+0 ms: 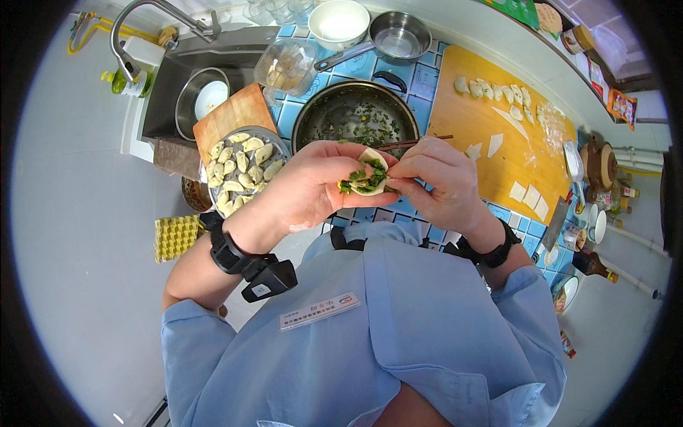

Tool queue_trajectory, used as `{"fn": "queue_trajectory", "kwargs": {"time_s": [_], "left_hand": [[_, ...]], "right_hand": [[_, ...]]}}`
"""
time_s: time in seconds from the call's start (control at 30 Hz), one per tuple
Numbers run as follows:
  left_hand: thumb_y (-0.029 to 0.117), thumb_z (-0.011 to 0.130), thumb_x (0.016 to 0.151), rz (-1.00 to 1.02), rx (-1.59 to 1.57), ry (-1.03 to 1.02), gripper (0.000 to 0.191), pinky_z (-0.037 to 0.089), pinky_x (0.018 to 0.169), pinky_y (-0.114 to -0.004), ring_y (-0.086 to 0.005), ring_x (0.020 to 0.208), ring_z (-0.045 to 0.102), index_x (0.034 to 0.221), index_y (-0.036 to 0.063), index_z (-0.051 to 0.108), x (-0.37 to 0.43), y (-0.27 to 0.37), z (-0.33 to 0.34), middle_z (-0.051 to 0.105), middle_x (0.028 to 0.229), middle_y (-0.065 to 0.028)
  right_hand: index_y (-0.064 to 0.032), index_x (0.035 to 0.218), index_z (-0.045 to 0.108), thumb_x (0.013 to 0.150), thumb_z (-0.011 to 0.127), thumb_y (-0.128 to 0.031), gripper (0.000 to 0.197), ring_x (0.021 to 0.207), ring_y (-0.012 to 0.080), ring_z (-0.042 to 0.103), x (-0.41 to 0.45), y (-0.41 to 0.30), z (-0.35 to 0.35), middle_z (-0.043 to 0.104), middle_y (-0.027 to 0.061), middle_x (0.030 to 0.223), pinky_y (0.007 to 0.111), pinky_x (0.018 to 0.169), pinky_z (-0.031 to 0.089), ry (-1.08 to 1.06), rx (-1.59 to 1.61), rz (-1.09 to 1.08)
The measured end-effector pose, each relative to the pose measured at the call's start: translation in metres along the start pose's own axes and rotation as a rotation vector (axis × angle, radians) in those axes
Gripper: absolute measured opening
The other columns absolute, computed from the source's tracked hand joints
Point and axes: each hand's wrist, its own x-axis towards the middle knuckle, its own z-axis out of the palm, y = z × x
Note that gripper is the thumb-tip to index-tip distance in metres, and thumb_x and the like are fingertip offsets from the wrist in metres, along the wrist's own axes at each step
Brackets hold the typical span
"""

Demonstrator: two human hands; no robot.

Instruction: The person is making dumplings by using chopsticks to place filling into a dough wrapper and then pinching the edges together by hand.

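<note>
A dumpling wrapper (378,157) heaped with chopped green filling (372,179) lies in the fingers of my left hand (315,181). From the other side, my right hand (443,181) pinches the wrapper's edge between thumb and fingers. The wrapper is unsealed, and some filling hangs over its left side. Just beyond both hands is a wide metal bowl (331,96) with bits of green filling scattered over its bottom. Chopsticks (437,137) lie across behind my right hand, partly hidden by it. Left of my left hand, a round metal tray (281,144) carries several folded dumplings (241,161).
On the right, a yellow board (453,107) bears a row of dumplings (496,92), dough pieces (531,196) and crumpled plastic film. A cleaver (555,224) lies by its near right edge. A sink (165,101), saucepan (400,37), white bowl (339,24) and plastic container (291,61) stand beyond.
</note>
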Motion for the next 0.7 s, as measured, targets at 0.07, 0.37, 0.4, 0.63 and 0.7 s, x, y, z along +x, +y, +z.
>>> {"fn": "queue_trajectory", "kwargs": {"time_s": [0.07, 0.37, 0.4, 0.63, 0.7], "left_hand": [[0.002, 0.051, 0.082, -0.004, -0.078, -0.035, 0.032, 0.049, 0.087, -0.041, -0.0283, 0.096, 0.058, 0.108, -0.015, 0.048, -0.002, 0.002, 0.0, 0.055, 0.106, -0.0212], [-0.001, 0.051, 0.084, 0.004, 0.271, 0.032, 0.025, 0.051, 0.084, -0.038, -0.0247, 0.094, 0.06, 0.108, -0.0089, 0.053, -0.005, 0.002, 0.003, 0.057, 0.104, -0.0172], [-0.001, 0.051, 0.084, -0.001, 0.276, 0.03, 0.025, 0.051, 0.084, -0.038, -0.0252, 0.093, 0.06, 0.108, -0.0091, 0.053, -0.004, 0.001, 0.004, 0.058, 0.104, -0.0173], [-0.005, 0.047, 0.082, -0.026, 0.214, 0.022, 0.027, 0.051, 0.084, -0.038, -0.0287, 0.094, 0.06, 0.108, -0.0096, 0.052, -0.003, 0.002, 0.006, 0.056, 0.106, -0.0192], [-0.006, 0.046, 0.081, -0.027, 0.112, 0.006, 0.028, 0.051, 0.084, -0.038, -0.0289, 0.094, 0.06, 0.109, -0.0099, 0.051, -0.004, 0.003, 0.005, 0.056, 0.106, -0.019]], "right_hand": [[-0.0045, 0.072, 0.062, 0.063, 0.069, -0.001, 0.012, 0.066, 0.0208, 0.056, 0.0, 0.001, -0.001, 0.057, 0.0058, 0.071, 0.029, 0.056, 0.046, -0.001, 0.007, -0.013], [-0.0057, 0.075, 0.064, 0.065, 0.071, -0.007, 0.012, 0.063, 0.0183, 0.056, 0.006, -0.012, -0.007, 0.056, 0.0043, 0.071, 0.026, 0.055, 0.045, -0.067, 0.075, 0.344], [-0.0059, 0.077, 0.064, 0.065, 0.072, -0.007, 0.014, 0.063, 0.0181, 0.056, 0.004, -0.01, -0.005, 0.056, 0.0041, 0.071, 0.026, 0.055, 0.045, -0.066, 0.08, 0.31], [-0.0055, 0.082, 0.063, 0.065, 0.069, -0.003, 0.019, 0.064, 0.0191, 0.057, -0.003, 0.0, -0.001, 0.057, 0.0046, 0.07, 0.027, 0.055, 0.046, -0.026, 0.03, 0.049], [-0.0046, 0.08, 0.062, 0.064, 0.068, -0.002, 0.017, 0.064, 0.02, 0.056, -0.002, 0.0, 0.0, 0.057, 0.0053, 0.07, 0.028, 0.055, 0.046, 0.001, 0.001, -0.009]]}}
